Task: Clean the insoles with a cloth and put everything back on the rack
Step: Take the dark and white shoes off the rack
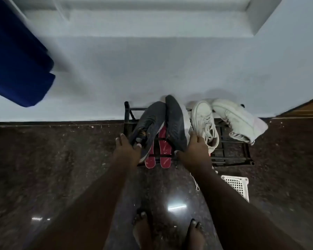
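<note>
A low black rack stands against the wall. Two dark grey shoes lean on its left part: my left hand grips the heel of the left dark shoe, and my right hand holds the heel of the right dark shoe. Two red insoles lie on a lower tier beneath them, toes toward the wall. Two white sneakers rest on the rack's right part, the far one tipped sideways. No cloth is in view.
A white perforated plastic basket sits on the dark polished floor right of my right arm. A blue object hangs at upper left. A wooden door edge is at far right. My bare feet stand below.
</note>
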A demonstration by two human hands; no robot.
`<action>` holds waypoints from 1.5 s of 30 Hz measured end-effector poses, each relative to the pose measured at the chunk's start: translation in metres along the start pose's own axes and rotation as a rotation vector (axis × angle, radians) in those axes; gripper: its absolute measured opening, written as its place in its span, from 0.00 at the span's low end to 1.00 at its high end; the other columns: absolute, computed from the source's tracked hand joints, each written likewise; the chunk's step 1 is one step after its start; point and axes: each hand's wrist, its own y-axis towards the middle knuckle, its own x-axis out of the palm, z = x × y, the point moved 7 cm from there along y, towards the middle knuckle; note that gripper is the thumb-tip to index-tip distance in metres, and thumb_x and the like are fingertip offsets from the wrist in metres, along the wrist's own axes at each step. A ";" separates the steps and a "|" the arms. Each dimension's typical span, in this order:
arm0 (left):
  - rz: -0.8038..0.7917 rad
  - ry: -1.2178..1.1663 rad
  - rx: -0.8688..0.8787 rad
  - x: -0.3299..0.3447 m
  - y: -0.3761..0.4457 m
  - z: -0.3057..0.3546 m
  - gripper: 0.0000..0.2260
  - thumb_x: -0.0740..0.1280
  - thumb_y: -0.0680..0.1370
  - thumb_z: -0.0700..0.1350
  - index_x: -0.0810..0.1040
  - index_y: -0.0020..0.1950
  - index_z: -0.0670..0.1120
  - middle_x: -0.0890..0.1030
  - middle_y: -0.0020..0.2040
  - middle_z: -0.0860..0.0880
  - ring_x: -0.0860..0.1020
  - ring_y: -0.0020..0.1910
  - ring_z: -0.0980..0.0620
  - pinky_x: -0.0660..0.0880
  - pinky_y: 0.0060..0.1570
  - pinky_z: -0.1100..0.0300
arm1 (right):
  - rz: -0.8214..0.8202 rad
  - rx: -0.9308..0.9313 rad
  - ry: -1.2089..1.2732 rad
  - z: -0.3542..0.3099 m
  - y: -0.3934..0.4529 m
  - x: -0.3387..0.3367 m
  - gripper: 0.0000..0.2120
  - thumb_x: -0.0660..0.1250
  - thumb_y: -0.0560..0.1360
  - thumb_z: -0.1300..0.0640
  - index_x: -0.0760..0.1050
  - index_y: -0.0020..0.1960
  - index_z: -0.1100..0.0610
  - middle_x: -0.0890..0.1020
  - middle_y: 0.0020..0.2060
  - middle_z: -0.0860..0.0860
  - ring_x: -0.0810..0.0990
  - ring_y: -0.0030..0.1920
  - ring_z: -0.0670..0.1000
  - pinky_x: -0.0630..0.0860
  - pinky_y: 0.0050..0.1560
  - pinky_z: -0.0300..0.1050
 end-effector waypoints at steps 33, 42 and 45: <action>-0.263 -0.848 -0.484 0.049 -0.095 -0.088 0.09 0.62 0.83 0.41 0.82 0.52 0.43 0.85 0.45 0.38 0.83 0.41 0.37 0.82 0.36 0.50 | 0.195 0.107 1.125 0.003 -0.117 0.018 0.29 0.68 0.68 0.58 0.71 0.69 0.47 0.82 0.58 0.47 0.80 0.59 0.49 0.77 0.58 0.48; -0.175 -0.791 -0.497 0.075 -0.163 -0.153 0.06 0.64 0.80 0.36 0.81 0.51 0.41 0.84 0.40 0.37 0.83 0.33 0.39 0.78 0.29 0.55 | -0.053 0.157 0.832 0.055 -0.180 0.081 0.35 0.74 0.64 0.47 0.69 0.70 0.37 0.72 0.62 0.43 0.79 0.60 0.51 0.78 0.58 0.54; -0.166 -0.749 -0.468 0.090 -0.188 -0.183 0.09 0.64 0.80 0.36 0.79 0.56 0.47 0.84 0.47 0.40 0.84 0.38 0.40 0.82 0.33 0.51 | -0.169 0.266 0.782 0.090 -0.221 0.114 0.27 0.75 0.68 0.51 0.73 0.64 0.37 0.81 0.52 0.53 0.84 0.43 0.51 0.81 0.41 0.49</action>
